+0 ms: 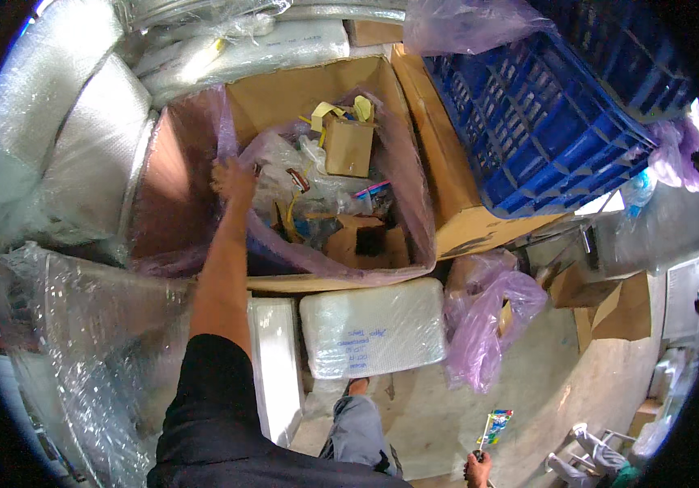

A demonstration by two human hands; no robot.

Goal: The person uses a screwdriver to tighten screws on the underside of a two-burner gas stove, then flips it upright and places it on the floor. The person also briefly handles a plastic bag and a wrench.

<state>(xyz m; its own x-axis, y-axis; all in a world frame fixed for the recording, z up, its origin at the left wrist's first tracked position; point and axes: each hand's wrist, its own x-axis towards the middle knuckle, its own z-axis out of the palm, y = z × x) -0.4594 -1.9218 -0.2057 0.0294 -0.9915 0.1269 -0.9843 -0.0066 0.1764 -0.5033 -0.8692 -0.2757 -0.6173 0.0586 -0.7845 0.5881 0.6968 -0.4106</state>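
Note:
My left hand reaches into a large open cardboard box, its fingers closed on the pinkish plastic liner on the left side. Inside lie crumpled clear plastic, a small brown carton, yellow scraps and torn cardboard. Low on the right, away from the box, my right hand is closed around a thin white stick with a colourful printed wrapper at its upper end. Its lower part is hidden by the fingers.
Blue plastic crates rest on another carton at the right. A bubble-wrapped package stands before the box. Pink plastic bags and an open carton sit on the floor. Wrapped rolls fill the left side.

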